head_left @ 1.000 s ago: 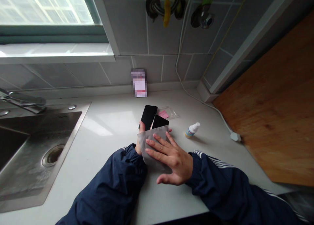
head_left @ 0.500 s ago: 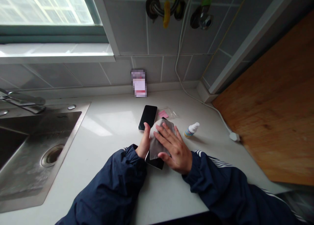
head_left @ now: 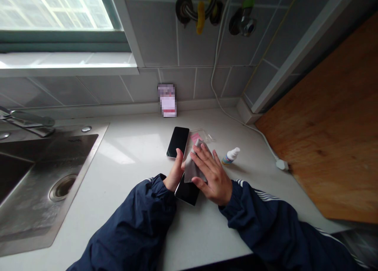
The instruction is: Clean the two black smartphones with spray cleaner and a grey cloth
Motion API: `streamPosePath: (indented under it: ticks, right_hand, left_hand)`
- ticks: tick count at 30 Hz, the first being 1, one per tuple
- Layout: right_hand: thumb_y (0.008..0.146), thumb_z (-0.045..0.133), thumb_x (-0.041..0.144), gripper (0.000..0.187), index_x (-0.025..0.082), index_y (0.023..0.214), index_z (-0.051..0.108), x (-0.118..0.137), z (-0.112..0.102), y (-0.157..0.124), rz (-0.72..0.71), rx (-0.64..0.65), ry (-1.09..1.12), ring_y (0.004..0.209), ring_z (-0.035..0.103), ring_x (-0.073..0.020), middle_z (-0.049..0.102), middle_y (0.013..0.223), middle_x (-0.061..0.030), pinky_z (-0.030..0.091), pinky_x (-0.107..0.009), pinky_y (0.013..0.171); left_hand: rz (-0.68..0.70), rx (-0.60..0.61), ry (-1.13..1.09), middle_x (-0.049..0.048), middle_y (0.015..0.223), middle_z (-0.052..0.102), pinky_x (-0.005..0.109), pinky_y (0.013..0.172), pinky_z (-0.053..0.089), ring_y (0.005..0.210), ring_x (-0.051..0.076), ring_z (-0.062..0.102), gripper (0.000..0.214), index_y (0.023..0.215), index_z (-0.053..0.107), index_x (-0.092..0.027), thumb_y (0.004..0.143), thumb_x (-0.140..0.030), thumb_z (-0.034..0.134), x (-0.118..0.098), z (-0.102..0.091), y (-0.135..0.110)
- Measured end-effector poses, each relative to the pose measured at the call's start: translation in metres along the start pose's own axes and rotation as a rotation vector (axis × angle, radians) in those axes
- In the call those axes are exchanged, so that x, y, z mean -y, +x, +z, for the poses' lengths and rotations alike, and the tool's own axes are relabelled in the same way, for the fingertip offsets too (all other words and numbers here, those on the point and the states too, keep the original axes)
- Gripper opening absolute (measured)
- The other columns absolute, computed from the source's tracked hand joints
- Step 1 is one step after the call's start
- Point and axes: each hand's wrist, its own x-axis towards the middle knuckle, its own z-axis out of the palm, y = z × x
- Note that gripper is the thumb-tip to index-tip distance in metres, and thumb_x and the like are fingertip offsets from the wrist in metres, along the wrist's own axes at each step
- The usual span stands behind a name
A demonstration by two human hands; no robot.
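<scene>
1. Steadily, the left hand (head_left: 174, 175) grips a phone (head_left: 186, 191) along its left edge, thumb raised; the fingers are hidden, presumably beneath it. Whether the phone touches the worktop (head_left: 141, 119) cannot be told.
2. Flat and open, the right hand (head_left: 215, 179) presses a grey cloth (head_left: 190, 171) over the phone's upper part, fingers spread rather than closed, leaving the dark lower end bare.
3. For a good wipe, the step apparently in hand, light and even pressure from the palm should serve best, with the cloth smoothed between fingers and glass; it looks bunched at its far end.
4. Long strokes reaching both ends and the corners would suit, while the left grip braces the phone from below, its thumb off the glass.
5. Nearby, a second phone (head_left: 178, 141) lies beyond the left thumb, a pink slip (head_left: 195, 137) beyond the cloth, and a spray bottle (head_left: 231, 156) stands to the right.
</scene>
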Motion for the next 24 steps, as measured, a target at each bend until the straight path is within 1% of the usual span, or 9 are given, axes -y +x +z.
streamPosePath:
  ticks: [3,6,9,14,16,18,20,24]
  right_hand:
    - [0.106,0.026,0.067,0.074,0.024,0.166,0.023,0.002,-0.001,0.000,-0.046,0.031,0.030,0.161,0.015,-0.0320,0.029,0.171,-0.0088,0.018,-0.068,0.126]
    - [0.105,0.026,0.069,0.076,0.021,0.165,0.026,0.005,-0.002,-0.001,-0.093,0.071,0.037,0.161,0.015,-0.0332,0.030,0.171,-0.0101,0.016,-0.069,0.125]
    - [0.105,0.027,0.070,0.079,0.020,0.164,0.029,0.006,-0.003,-0.002,-0.136,0.107,0.039,0.161,0.014,-0.0341,0.029,0.171,-0.0107,0.011,-0.070,0.126]
    - [0.103,0.030,0.072,0.081,0.017,0.163,0.032,0.010,-0.005,-0.004,-0.198,0.153,0.063,0.162,0.011,-0.0326,0.030,0.170,-0.0106,0.003,-0.066,0.128]
    - [0.103,0.031,0.072,0.081,0.017,0.162,0.033,0.011,-0.005,-0.005,-0.221,0.172,0.073,0.162,0.012,-0.0323,0.030,0.170,-0.0109,0.001,-0.066,0.128]
    - [0.104,0.031,0.072,0.081,0.017,0.162,0.033,0.011,-0.004,-0.005,-0.237,0.190,0.074,0.162,0.012,-0.0322,0.030,0.170,-0.0112,0.000,-0.066,0.127]
    - [0.104,0.033,0.071,0.080,0.017,0.163,0.033,0.011,-0.003,-0.006,-0.248,0.207,0.069,0.162,0.013,-0.0326,0.030,0.170,-0.0117,0.000,-0.066,0.127]
    - [0.104,0.035,0.070,0.079,0.017,0.163,0.033,0.010,-0.003,-0.006,-0.272,0.234,0.078,0.162,0.012,-0.0338,0.030,0.170,-0.0129,0.005,-0.066,0.127]
  left_hand:
    - [-0.004,-0.073,-0.054,0.0199,0.144,0.064,0.043,0.125,0.030,0.142,0.032,0.054,0.094,0.159,0.042,-0.011,0.099,-0.071,0.004,-0.003,0.008,-0.001]
    - [-0.018,-0.114,-0.133,0.0195,0.144,0.065,0.045,0.124,0.033,0.139,0.033,0.057,0.093,0.159,0.044,-0.013,0.098,-0.073,0.007,-0.005,0.013,-0.003]
    - [-0.002,-0.156,-0.176,0.0182,0.140,0.068,0.043,0.123,0.035,0.134,0.032,0.061,0.088,0.157,0.047,-0.014,0.100,-0.073,0.015,-0.005,0.009,-0.002]
    - [0.197,-0.330,-0.118,0.0116,0.125,0.077,0.033,0.118,0.042,0.122,0.027,0.070,0.066,0.150,0.057,-0.015,0.106,-0.059,0.035,-0.006,-0.002,0.001]
    - [0.238,-0.374,-0.098,0.0097,0.117,0.080,0.031,0.114,0.046,0.115,0.025,0.074,0.063,0.147,0.060,-0.015,0.105,-0.057,0.040,-0.009,-0.004,0.003]
    - [0.241,-0.389,-0.099,0.0099,0.111,0.081,0.032,0.109,0.051,0.108,0.025,0.077,0.063,0.145,0.061,-0.013,0.105,-0.057,0.039,-0.012,-0.003,0.003]
    - [0.211,-0.399,-0.124,0.0113,0.105,0.082,0.034,0.105,0.054,0.103,0.025,0.078,0.066,0.143,0.063,-0.011,0.106,-0.058,0.033,-0.016,-0.001,0.004]
    - [0.161,-0.402,-0.162,0.0143,0.101,0.082,0.039,0.102,0.056,0.105,0.028,0.078,0.077,0.139,0.064,-0.008,0.105,-0.064,0.023,-0.021,0.000,0.001]
